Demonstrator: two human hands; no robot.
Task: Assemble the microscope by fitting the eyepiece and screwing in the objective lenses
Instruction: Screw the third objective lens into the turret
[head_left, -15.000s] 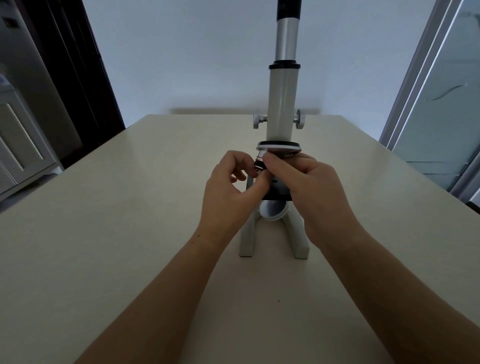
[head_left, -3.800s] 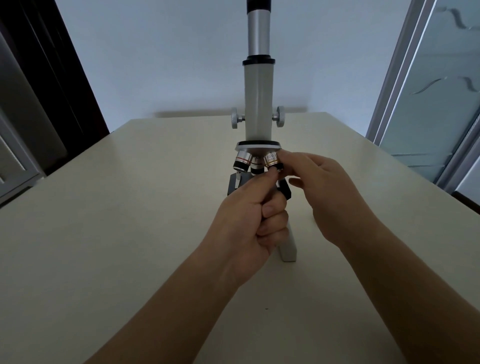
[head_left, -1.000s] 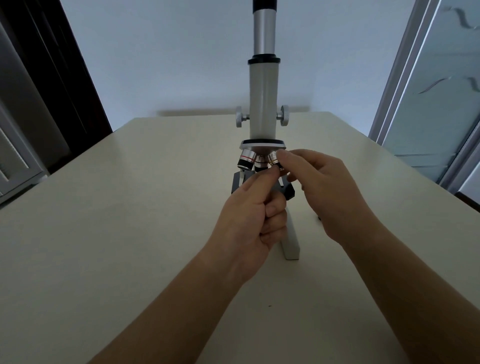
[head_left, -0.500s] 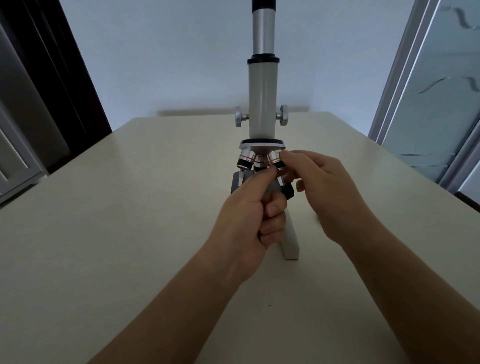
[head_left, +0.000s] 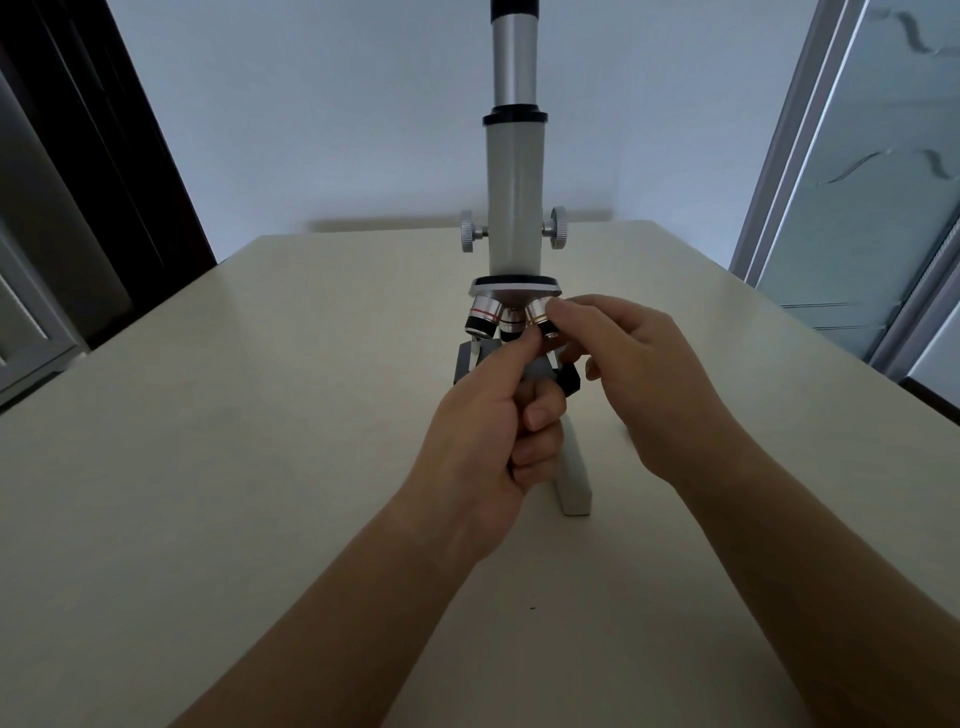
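Right hand (head_left: 639, 374) pinches gold-banded silver objective lens (head_left: 537, 316) under white microscope (head_left: 514, 208); curled left hand (head_left: 493, 431) thumbs it above cream worktop (head_left: 260, 415).

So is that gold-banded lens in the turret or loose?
In: the gold-banded lens hangs from the turret, the right hand pinching it. Tightness: cannot tell.

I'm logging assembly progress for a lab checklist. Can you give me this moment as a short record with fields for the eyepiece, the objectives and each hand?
microscope: upright on the table
eyepiece: fitted atop the tube, cropped by the frame edge
objectives: three on the nosepiece: red-banded objective, middle objective, gold-banded objective
right hand: pinches the gold-banded objective
left hand: fingers curled, one fingertip up at the objectives; grip unclear
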